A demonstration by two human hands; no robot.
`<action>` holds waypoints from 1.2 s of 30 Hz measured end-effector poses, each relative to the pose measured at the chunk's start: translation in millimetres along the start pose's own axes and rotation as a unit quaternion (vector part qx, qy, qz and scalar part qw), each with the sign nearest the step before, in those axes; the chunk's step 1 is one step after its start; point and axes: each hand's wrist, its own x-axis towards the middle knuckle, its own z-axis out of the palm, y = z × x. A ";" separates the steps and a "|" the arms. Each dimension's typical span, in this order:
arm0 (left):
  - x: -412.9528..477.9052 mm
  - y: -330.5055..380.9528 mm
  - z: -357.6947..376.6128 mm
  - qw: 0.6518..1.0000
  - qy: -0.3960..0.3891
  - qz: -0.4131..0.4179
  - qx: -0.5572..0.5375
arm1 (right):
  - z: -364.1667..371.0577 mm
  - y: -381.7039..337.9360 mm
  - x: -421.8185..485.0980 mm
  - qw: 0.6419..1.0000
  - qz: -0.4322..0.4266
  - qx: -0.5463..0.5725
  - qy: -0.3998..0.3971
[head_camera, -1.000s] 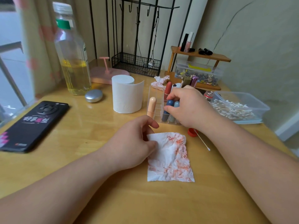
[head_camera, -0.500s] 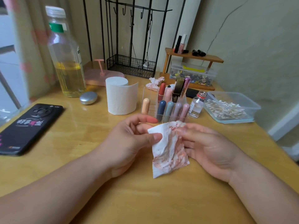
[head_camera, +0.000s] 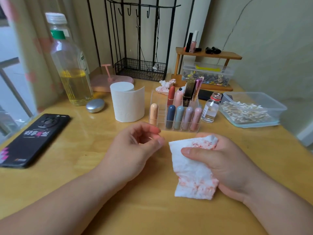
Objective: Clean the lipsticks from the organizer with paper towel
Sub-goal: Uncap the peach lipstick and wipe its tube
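Pale wood tabletop fills the view, backed by a beige wall and a curtain at the left edge; the black phone is cut off at the left frame edge, and the oil bottle has a blurred cap. At the far middle stands the clear acrylic organizer, its walls hard to trace; lipsticks stand upright in its compartments, the front row of rounded caps clear, the labels unreadable. A paper towel roll stands just left of it, and a small glass vial and a tub of cotton swabs lie to its right. The right hand grips a crumpled paper towel stained red, thumb pressed across its front and fingers curled behind, mostly hidden by the sheet; the towel hangs near the table, just before the organizer. The left hand is loosely curled, holding nothing, fingertips just beside the towel's upper corner without touching.
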 end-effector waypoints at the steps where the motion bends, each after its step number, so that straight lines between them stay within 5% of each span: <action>1: 3.3 3.6 -2.0 0.999 0.039 -0.001 0.020 | -0.2 -1.0 0.5 1.000 -0.011 -0.016 0.011; 6: 36.9 22.8 -7.8 0.983 0.139 -0.025 0.120 | 2.3 2.7 2.5 0.992 -0.036 -0.113 0.054; 10: 61.2 25.3 -6.8 0.927 0.115 0.025 0.357 | 2.9 4.7 2.7 0.988 -0.036 -0.140 0.063; 15: 73.3 10.1 5.2 0.905 0.088 0.041 0.414 | 1.2 5.8 4.1 0.989 -0.041 -0.132 0.052; 22: 77.5 -0.6 7.9 0.924 0.091 0.047 0.367 | -0.8 5.7 4.7 0.989 -0.055 -0.130 0.038; 26: 68.1 24.6 -0.9 0.962 0.124 0.081 0.230 | -2.2 5.8 3.8 0.989 -0.073 -0.124 0.020; 31: 23.0 47.6 0.6 0.990 -0.078 0.066 0.096 | -3.6 0.2 -0.1 0.978 -0.136 -0.151 0.057; 36: -7.8 20.9 9.7 0.984 -0.149 0.029 0.097 | 0.7 -0.8 -2.4 0.970 -0.169 -0.175 0.026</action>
